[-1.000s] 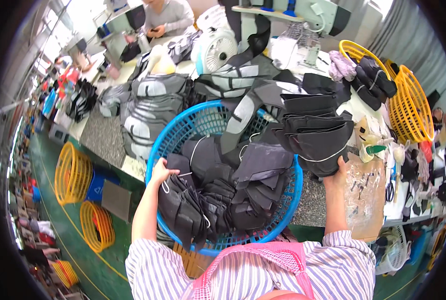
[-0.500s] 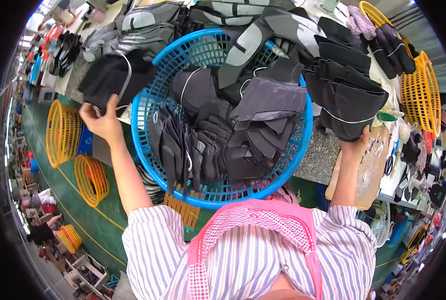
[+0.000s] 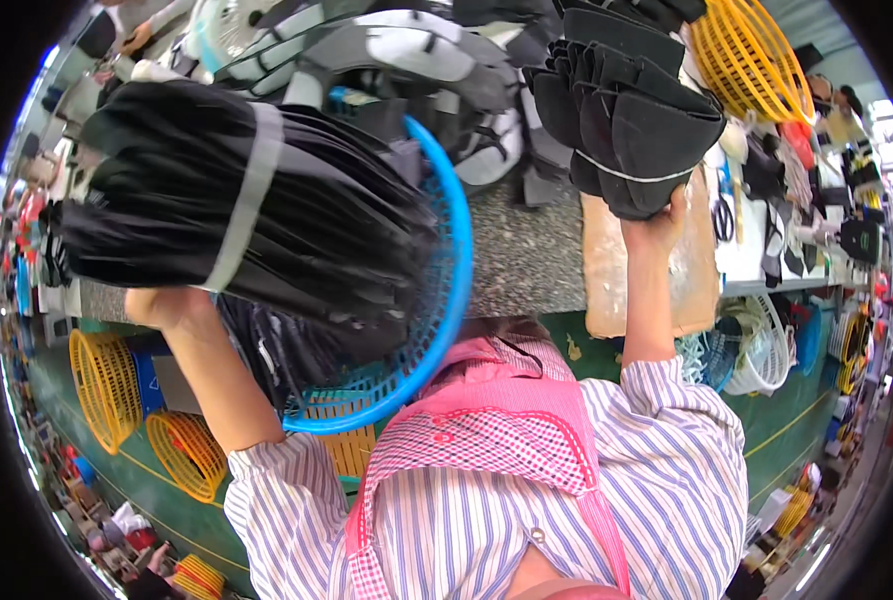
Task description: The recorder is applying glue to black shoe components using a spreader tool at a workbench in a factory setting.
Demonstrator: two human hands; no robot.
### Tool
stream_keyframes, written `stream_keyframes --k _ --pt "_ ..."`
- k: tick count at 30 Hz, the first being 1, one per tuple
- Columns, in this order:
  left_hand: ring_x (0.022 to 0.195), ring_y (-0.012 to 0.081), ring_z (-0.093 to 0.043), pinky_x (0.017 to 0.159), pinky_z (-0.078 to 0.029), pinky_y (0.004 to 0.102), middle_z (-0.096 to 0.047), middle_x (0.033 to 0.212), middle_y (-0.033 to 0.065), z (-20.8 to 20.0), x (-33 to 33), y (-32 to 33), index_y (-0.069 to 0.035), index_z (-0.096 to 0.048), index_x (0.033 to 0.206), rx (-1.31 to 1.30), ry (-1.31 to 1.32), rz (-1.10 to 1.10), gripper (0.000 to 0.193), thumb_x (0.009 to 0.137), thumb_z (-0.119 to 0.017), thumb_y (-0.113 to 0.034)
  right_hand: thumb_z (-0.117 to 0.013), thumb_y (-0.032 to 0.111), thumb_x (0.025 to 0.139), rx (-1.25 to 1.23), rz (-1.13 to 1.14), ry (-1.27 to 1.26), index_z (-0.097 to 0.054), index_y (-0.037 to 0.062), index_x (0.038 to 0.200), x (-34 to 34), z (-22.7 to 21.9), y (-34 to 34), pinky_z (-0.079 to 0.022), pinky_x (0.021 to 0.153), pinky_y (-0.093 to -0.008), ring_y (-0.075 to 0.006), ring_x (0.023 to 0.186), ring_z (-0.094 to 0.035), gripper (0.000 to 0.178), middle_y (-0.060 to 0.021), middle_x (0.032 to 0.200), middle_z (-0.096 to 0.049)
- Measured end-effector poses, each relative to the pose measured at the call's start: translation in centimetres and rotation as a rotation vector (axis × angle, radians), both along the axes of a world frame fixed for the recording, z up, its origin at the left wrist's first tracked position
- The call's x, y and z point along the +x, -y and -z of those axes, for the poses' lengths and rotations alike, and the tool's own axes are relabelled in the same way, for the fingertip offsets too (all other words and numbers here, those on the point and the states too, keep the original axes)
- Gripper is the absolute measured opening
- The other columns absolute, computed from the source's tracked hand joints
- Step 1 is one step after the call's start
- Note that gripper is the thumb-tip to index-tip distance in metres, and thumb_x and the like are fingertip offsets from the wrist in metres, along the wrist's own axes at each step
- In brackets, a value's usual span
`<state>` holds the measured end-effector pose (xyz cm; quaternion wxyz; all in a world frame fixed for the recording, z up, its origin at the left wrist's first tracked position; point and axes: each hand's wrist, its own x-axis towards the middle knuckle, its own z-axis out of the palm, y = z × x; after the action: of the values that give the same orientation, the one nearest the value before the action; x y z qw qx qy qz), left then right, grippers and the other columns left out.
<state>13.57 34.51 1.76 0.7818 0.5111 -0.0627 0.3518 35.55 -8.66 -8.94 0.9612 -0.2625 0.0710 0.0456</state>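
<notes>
My left hand (image 3: 171, 303) is closed under a thick stack of black cut pieces (image 3: 346, 220), only its wrist and lower part showing. A broad pale band (image 3: 246, 195) runs round that stack, which looms large and hides much of the blue basket (image 3: 460, 250). Other dark pieces (image 3: 286, 355) show in the basket below it. On the right, my right hand (image 3: 656, 222) grips the lower end of a second bundle of black pieces (image 3: 631, 125), bound with a thin white band. This bundle's layers fan out at the top, over the worktable.
Grey and white cut parts (image 3: 426, 45) are heaped at the back of the speckled tabletop (image 3: 526, 255). A brown board (image 3: 606, 260) lies at the table's front edge. Yellow baskets stand at the back right (image 3: 751, 60) and on the floor at left (image 3: 106, 390).
My left hand has lifted the large stack up and over the basket. The whole view has turned, so the basket sits further left. My right hand still holds its bundle.
</notes>
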Motion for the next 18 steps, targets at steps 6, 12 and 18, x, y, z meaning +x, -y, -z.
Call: stream_keyframes --k 6,12,18 --pt "0.094 0.0185 -0.051 0.082 -0.039 0.0260 -0.053 0.101 0.0090 1.4 12.6 14.5 0.002 -0.044 0.111 0.103 -0.454 0.404 0.085 0.037 -0.082 -0.021 -0.057 0.026 0.073 0.011 0.010 0.007 -0.042 0.0066 0.118 3.4 1.5 10.5 -0.028 0.096 -0.0482 -0.0304 0.112 -0.039 0.051 -0.0103 0.123 -0.041" --pt "0.095 0.0263 -0.051 0.082 -0.040 0.0336 -0.052 0.103 0.0116 12.8 18.6 22.4 -0.003 -0.049 0.106 1.315 -1.116 0.663 0.054 0.055 -0.067 -0.007 -0.055 0.032 0.073 -0.163 -0.246 0.104 -0.040 0.0069 0.118 6.4 4.9 19.1 -0.035 0.092 -0.0389 -0.0259 0.108 -0.044 0.054 -0.0092 0.119 -0.045" --pt "0.092 0.0285 -0.053 0.077 -0.043 0.0333 -0.057 0.096 0.0139 9.3 20.2 28.6 -0.004 -0.055 0.098 1.223 -0.953 -0.026 0.033 0.065 -0.055 0.004 -0.065 0.031 0.065 -0.198 -0.441 -0.066 -0.040 0.0025 0.117 5.9 9.1 22.1 -0.041 0.087 -0.0358 -0.0247 0.102 -0.049 0.065 -0.0115 0.114 -0.049"
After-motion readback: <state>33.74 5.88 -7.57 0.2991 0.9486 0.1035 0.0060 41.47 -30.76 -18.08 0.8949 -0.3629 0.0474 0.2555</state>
